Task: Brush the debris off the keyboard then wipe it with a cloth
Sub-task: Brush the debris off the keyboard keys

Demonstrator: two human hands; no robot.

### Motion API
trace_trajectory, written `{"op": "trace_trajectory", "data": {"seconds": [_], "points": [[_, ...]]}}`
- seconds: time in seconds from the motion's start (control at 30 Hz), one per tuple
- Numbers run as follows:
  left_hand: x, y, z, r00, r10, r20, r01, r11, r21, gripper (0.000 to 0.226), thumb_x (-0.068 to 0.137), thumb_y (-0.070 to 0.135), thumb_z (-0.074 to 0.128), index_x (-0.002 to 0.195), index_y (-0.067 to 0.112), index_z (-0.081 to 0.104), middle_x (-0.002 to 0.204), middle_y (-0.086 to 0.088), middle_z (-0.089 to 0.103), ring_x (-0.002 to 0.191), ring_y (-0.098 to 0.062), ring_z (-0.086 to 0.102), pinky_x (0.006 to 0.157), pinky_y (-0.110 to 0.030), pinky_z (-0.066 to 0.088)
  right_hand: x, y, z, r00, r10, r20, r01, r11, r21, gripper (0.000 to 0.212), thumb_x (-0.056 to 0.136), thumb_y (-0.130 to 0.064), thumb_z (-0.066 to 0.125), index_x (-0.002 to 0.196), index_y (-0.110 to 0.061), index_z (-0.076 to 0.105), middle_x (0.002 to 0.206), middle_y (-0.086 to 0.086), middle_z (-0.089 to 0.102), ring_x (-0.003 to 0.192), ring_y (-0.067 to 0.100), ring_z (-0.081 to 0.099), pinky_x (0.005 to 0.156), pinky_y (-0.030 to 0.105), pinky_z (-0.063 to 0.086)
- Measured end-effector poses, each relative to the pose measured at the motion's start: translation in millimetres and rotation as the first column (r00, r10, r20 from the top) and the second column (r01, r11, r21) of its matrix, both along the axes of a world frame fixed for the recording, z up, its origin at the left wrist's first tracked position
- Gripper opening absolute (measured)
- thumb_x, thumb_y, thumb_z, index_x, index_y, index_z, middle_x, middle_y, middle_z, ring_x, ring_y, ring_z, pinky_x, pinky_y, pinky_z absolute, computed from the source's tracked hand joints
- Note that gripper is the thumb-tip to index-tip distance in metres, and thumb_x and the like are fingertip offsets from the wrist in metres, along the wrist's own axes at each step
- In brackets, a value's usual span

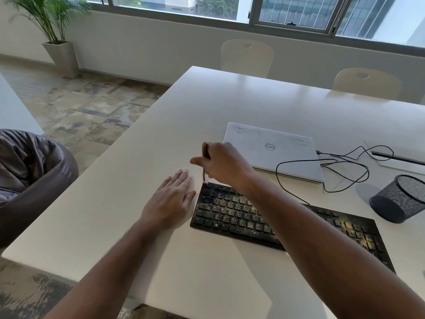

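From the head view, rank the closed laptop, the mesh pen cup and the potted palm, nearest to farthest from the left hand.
Measured from the left hand, flat on the table beside the keyboard's left end:
1. Closed laptop, behind the keyboard to the right.
2. Mesh pen cup, far right.
3. Potted palm, on the floor, far left corner.

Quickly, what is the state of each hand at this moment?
Left hand: open, fingers straight, flat on the white table beside the black dusty keyboard.
Right hand: grips a thin dark brush.

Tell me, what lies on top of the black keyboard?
Yellowish debris speckles the keyboard. The right hand holds a brush at its far-left corner. The forearm covers the middle keys.
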State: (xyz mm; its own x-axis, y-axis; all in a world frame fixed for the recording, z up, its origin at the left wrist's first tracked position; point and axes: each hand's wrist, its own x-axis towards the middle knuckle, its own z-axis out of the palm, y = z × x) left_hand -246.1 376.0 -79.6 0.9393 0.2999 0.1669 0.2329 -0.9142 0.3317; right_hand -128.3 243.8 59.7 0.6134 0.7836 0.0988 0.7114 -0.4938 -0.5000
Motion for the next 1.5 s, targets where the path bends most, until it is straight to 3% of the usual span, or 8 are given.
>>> {"op": "trace_trajectory", "data": {"seconds": [0.2,0.4,0.6,0.8,1.03,1.2,1.4,1.5], "points": [[-0.7,-1.5,1.6,1.0,0.005,0.01,-0.005,1.0,0.006,0.059,0.106,0.04,0.031,0.16,0.015,0.026,0.168,-0.001,0.021,0.155,-0.008,0.008,0.125,-0.026,0.002,-6.5,-0.9,2.3,0.969,0.04,-0.242,-0.061,0.995,-0.081,0.04,0.099,-0.04,0.072,0.081,-0.005,0.071,0.067,0.006,0.077,0.057,0.017,0.075,0.069,0.03,0.065],[-0.3,-0.4,0.6,1.0,-0.001,0.019,0.001,1.0,0.0,0.062,0.104,0.043,0.027,0.16,0.017,0.025,0.169,0.002,0.017,0.155,-0.004,0.004,0.124,-0.024,0.0,3.3,-0.4,-0.2,0.999,-0.034,-0.029,0.034,0.999,0.015,0.035,0.099,-0.042,0.072,0.088,-0.009,0.067,0.074,0.007,0.074,0.068,0.023,0.073,0.077,0.044,0.061],[-1.3,-1.1,2.7,1.0,-0.01,0.011,0.01,1.0,0.002,0.062,0.104,0.04,0.027,0.159,0.012,0.027,0.168,-0.002,0.022,0.156,-0.009,0.008,0.126,-0.028,0.004,-11.3,0.8,0.0,0.969,0.044,-0.242,-0.061,0.996,-0.061,0.04,0.099,-0.041,0.071,0.077,-0.008,0.071,0.064,0.004,0.076,0.055,0.015,0.074,0.065,0.026,0.063],[-1.1,-0.2,1.5,1.0,-0.012,0.02,0.012,1.0,-0.019,0.059,0.107,0.038,0.034,0.161,0.015,0.024,0.169,0.001,0.017,0.155,-0.006,0.004,0.126,-0.029,0.004,-0.5,-1.2,0.1,1.0,-0.029,-0.012,0.029,0.999,0.023,0.034,0.099,-0.041,0.071,0.084,-0.011,0.065,0.072,0.005,0.073,0.067,0.02,0.071,0.072,0.037,0.059],[-1.2,-1.2,1.7,1.0,-0.008,0.011,0.009,1.0,-0.01,0.06,0.106,0.037,0.03,0.161,0.014,0.023,0.169,-0.001,0.019,0.156,-0.008,0.006,0.127,-0.032,0.007,-7.2,-1.2,0.4,0.953,0.018,-0.302,-0.027,0.999,-0.023,0.04,0.101,-0.038,0.07,0.084,-0.002,0.073,0.068,0.007,0.077,0.06,0.02,0.077,0.072,0.033,0.067],[-1.1,-1.0,1.4,1.0,-0.002,0.025,0.002,1.0,-0.019,0.06,0.107,0.039,0.033,0.161,0.017,0.023,0.169,0.003,0.016,0.155,-0.004,0.002,0.127,-0.029,0.004,1.7,-1.4,-1.0,0.997,-0.064,-0.052,0.065,0.998,0.019,0.036,0.099,-0.043,0.071,0.088,-0.009,0.069,0.075,0.007,0.075,0.068,0.022,0.074,0.08,0.045,0.062],[-0.3,0.2,-1.1,1.0,-0.007,0.009,0.007,1.0,-0.001,0.061,0.105,0.039,0.028,0.161,0.015,0.024,0.169,-0.001,0.02,0.156,-0.007,0.005,0.127,-0.032,0.008,-10.9,-3.4,1.8,0.955,0.023,-0.296,-0.042,0.997,-0.059,0.041,0.101,-0.04,0.07,0.081,-0.004,0.073,0.067,0.005,0.077,0.06,0.021,0.077,0.072,0.032,0.066],[-0.7,-0.6,0.5,1.0,0.002,0.016,-0.002,1.0,-0.019,0.06,0.106,0.039,0.03,0.161,0.016,0.023,0.169,0.001,0.017,0.155,-0.005,0.003,0.127,-0.031,0.006,-3.1,-0.8,1.7,0.978,-0.027,-0.206,0.032,0.999,0.023,0.038,0.1,-0.04,0.071,0.087,-0.005,0.073,0.071,0.007,0.077,0.064,0.023,0.076,0.078,0.04,0.066]]}}
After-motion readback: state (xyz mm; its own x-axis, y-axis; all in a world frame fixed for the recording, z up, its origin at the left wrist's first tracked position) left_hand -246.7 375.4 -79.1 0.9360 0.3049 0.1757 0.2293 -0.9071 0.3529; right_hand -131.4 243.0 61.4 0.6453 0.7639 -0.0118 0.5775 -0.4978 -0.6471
